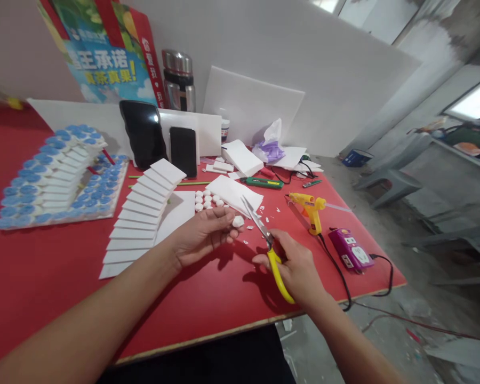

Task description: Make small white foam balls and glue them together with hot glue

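Note:
Between the thumb and fingers of my left hand (208, 232) is a small white foam piece (238, 221) with a roughly rounded outline. My right hand (298, 266) grips yellow-handled scissors (278, 269), their blades slightly parted and pointing up and left, close to the piece but apart from it. Several small white rounded pieces (205, 200) lie in rows just beyond my left hand. White scraps (266, 219) are scattered beyond the blades, beside a white foam sheet (236, 193). A curved white staircase model (140, 213) stands to the left of my left hand.
A yellow glue gun (312, 210) and a purple power socket (350, 249) with cords stand at the right. A green utility knife (264, 183) lies farther back. Two phones (183, 152) lean at the back. A blue-and-white staircase model (64, 181) occupies the left.

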`<state>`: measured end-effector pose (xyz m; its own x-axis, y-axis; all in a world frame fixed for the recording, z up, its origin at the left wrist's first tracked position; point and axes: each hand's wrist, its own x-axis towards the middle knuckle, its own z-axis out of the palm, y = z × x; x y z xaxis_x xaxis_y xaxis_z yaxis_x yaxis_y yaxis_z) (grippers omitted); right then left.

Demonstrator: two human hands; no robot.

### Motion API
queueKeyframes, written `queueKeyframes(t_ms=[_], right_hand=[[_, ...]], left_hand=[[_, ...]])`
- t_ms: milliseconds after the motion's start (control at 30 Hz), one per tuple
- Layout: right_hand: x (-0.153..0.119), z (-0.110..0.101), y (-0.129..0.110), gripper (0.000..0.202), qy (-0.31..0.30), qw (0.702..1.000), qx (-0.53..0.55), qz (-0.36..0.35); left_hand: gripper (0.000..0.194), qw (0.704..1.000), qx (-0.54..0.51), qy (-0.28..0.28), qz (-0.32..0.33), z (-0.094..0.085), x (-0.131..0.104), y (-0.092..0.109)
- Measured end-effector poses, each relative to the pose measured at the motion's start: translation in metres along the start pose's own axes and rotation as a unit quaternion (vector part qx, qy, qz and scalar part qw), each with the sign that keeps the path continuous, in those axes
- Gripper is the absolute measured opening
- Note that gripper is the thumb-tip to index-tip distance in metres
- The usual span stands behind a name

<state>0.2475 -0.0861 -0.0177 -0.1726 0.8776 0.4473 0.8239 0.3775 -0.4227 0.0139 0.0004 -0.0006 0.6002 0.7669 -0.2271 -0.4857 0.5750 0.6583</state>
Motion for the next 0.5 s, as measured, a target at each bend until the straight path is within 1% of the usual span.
queueKeyframes(t_ms=[67, 133, 200, 300, 400, 500], right_hand=[[0.001, -0.008, 0.002, 0.055, -0.026, 0.998, -0.023, 0.057], [0.002, -0.016, 0.007, 0.053, -0.059, 0.988, -0.075, 0.121], [0.004, -0.023, 0.011, 0.050, -0.095, 0.970, -0.136, 0.179], [0.009, -0.031, 0.015, 0.046, -0.143, 0.933, -0.216, 0.249], [0.016, -0.033, 0.016, 0.046, -0.177, 0.905, -0.264, 0.281], [0.021, -0.033, 0.017, 0.043, -0.191, 0.902, -0.268, 0.279]], left_hand=[[0.027, 1.000, -0.006, -0.006, 0.003, 0.001, 0.000, 0.002], [0.029, 1.000, -0.005, -0.014, 0.011, 0.001, 0.000, 0.003], [0.030, 1.000, 0.001, -0.025, 0.018, 0.000, 0.000, 0.003], [0.034, 0.999, 0.011, -0.037, 0.022, -0.002, -0.001, 0.003], [0.034, 0.998, 0.022, -0.049, 0.033, -0.004, -0.001, 0.003], [0.032, 0.997, 0.029, -0.059, 0.044, -0.005, -0.002, 0.004]])
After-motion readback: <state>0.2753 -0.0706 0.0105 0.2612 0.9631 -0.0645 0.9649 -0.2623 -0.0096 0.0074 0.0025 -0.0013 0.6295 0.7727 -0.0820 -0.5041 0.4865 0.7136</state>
